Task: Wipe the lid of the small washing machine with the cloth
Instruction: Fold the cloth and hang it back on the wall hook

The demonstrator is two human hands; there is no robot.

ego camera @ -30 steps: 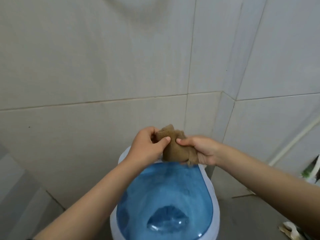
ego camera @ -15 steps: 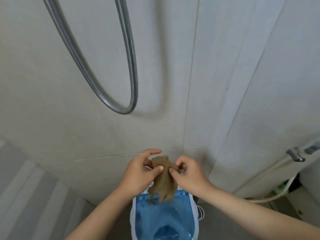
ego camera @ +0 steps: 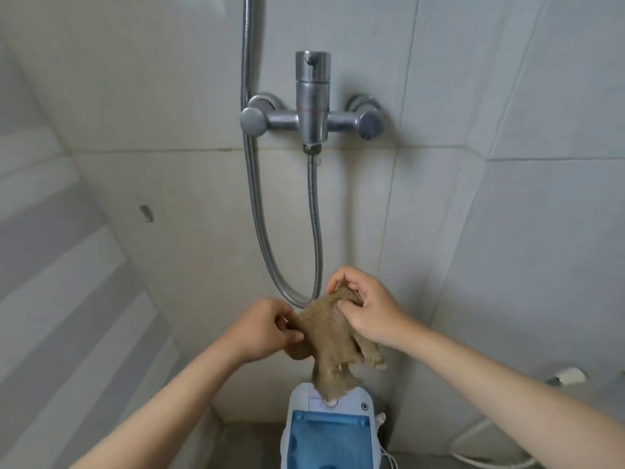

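before tiled wall point(ego camera: 135, 96), hands point(ego camera: 318, 319) hold cloth point(ego camera: 329, 336) hanging lengthwise toward lid point(ego camera: 329, 441).

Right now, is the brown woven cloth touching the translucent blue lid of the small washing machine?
Apart. The head view shows the brown woven cloth held up by both hands, its lowest tip overlapping only the white control panel, short of the translucent blue lid.
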